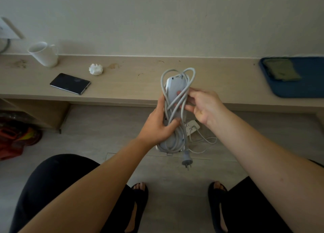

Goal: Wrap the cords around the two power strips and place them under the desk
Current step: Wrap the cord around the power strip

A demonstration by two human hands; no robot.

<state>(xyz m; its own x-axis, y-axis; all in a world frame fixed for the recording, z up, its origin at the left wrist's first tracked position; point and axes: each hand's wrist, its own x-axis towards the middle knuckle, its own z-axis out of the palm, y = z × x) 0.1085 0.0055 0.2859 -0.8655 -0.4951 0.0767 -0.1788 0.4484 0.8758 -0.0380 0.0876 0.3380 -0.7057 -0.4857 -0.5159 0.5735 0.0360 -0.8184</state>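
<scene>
Grey power strip (172, 92), no legible label, cord-wrapped (182, 85).

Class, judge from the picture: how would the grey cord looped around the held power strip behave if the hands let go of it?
The grey cord looks floppy: its loops bulge loosely past the strip's top, so they would probably slacken. The dangling plug would likely swing and tug turns loose. The grey power strip itself appears rigid.

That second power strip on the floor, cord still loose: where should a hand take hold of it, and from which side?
Probably grip the white power strip across its narrow width, coming down from above; it lies flat on the floor with its outlet face up. Its cord trails loose toward the person, so take the body at the end nearer the desk, clear of it. Both hands are now on the held strip.
</scene>
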